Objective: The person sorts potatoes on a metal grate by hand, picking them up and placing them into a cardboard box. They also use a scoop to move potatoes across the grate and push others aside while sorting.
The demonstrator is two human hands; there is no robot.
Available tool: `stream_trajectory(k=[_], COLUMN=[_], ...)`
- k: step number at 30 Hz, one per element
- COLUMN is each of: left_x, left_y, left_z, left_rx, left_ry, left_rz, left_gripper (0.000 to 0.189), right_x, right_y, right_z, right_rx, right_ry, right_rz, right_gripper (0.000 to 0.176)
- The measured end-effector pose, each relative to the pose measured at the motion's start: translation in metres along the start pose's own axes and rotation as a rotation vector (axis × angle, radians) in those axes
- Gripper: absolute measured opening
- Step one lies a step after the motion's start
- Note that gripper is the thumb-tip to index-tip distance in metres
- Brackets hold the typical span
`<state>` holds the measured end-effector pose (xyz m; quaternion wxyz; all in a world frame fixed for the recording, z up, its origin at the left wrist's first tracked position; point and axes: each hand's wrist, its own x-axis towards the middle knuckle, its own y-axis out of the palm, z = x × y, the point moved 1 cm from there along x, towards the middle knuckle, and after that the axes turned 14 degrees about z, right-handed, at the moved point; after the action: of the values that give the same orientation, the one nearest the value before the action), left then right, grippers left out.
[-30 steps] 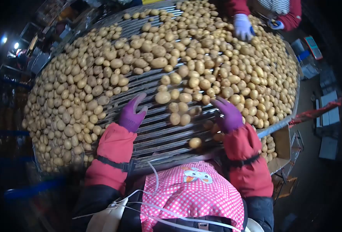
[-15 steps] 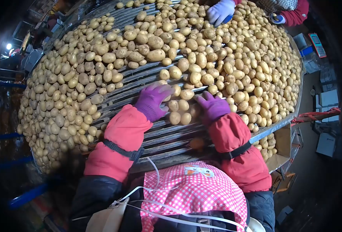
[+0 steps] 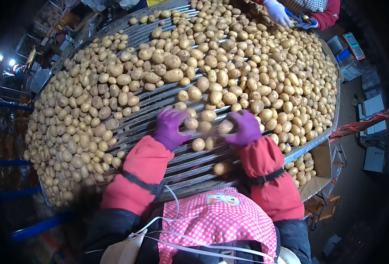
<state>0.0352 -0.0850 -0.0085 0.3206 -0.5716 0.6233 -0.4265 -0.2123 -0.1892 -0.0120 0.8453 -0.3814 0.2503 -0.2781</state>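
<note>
Potatoes [image 3: 84, 101] cover much of a slatted rack [image 3: 150, 103], with bare slats showing in the middle and near my body. My left hand [image 3: 171, 125], in a purple glove, curls its fingers round a potato [image 3: 191, 123] at the middle of the rack. Facing it from the right, my right hand [image 3: 244, 127], also gloved in purple, has its fingers round another potato [image 3: 225, 126]. A few loose potatoes lie on the slats between the two hands, and one [image 3: 221, 168] rests nearer my apron.
Across the rack, a co-worker's white-gloved hand [image 3: 277, 12] and a second gloved hand [image 3: 307, 23] are over the potatoes. A metal edge [image 3: 309, 149] borders the rack at right, above a cardboard box [image 3: 318, 169]. A teal handheld device [image 3: 354, 46] lies beyond.
My fingers have curled in round potatoes, and my right hand has moved slightly down. The potatoes between my hands have shifted. The co-worker's white-gloved hand has moved right.
</note>
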Motion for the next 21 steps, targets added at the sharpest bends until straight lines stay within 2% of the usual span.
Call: stream_trajectory(k=[1, 2, 3, 4, 5, 8, 9, 11, 13, 16, 17, 18, 19, 21], left_x=[-0.002, -0.003, -0.003, 0.002, 0.009, 0.022, 0.021, 0.023, 0.029, 0.034, 0.033, 0.033, 0.031, 0.026], left_y=[-0.004, -0.004, -0.004, -0.012, -0.017, -0.005, 0.013, 0.034, 0.041, 0.062, 0.071, 0.081, 0.092, 0.111], left_z=[-0.006, -0.016, -0.029, -0.053, -0.079, -0.130, -0.137, -0.160, -0.196, -0.250, -0.267, -0.285, -0.302, -0.328], left_rx=[-0.052, -0.108, -0.171, -0.181, -0.227, -0.254, -0.209, -0.209, -0.228, -0.237, -0.223, -0.344, -0.341, -0.349], left_ry=[-0.004, -0.006, -0.006, 0.070, 0.123, 0.304, 0.376, 0.419, 0.514, 0.552, 0.567, 0.638, 0.733, 0.910], left_rz=[-0.092, -0.181, -0.269, -0.314, -0.237, -0.029, 0.027, 0.192, 0.285, 0.685, 0.826, 0.863, 0.859, 0.844], left_gripper=[0.045, 0.048, 0.051, 0.049, 0.049, 0.050, 0.049, 0.048, 0.045, 0.058, 0.064, 0.072, 0.072, 0.072], right_x=[-0.011, -0.024, -0.032, -0.045, -0.059, -0.079, -0.100, -0.128, -0.167, -0.232, -0.257, -0.282, -0.309, -0.382], right_y=[0.003, 0.000, 0.004, 0.007, 0.009, 0.023, 0.020, 0.038, 0.050, 0.067, 0.072, 0.078, 0.083, 0.109], right_z=[-0.010, -0.011, -0.017, -0.008, 0.002, 0.008, 0.014, -0.017, -0.045, -0.070, -0.069, -0.065, -0.062, -0.081], right_rx=[0.280, 0.464, 1.062, 1.293, 1.520, 1.539, 1.899, 1.936, 1.947, 1.969, 1.973, 1.968, 1.954, 1.805], right_ry=[-0.102, -0.095, -0.096, -0.172, -0.259, -0.257, -0.171, -0.244, -0.237, -0.360, -0.390, -0.420, -0.447, -0.618], right_rz=[-0.185, -0.231, -0.006, 0.042, 0.089, 0.009, 0.000, -0.019, -0.112, -0.229, -0.351, -0.479, -0.610, -0.684], right_gripper=[0.055, 0.060, 0.065, 0.066, 0.068, 0.076, 0.080, 0.089, 0.085, 0.093, 0.092, 0.091, 0.091, 0.077])
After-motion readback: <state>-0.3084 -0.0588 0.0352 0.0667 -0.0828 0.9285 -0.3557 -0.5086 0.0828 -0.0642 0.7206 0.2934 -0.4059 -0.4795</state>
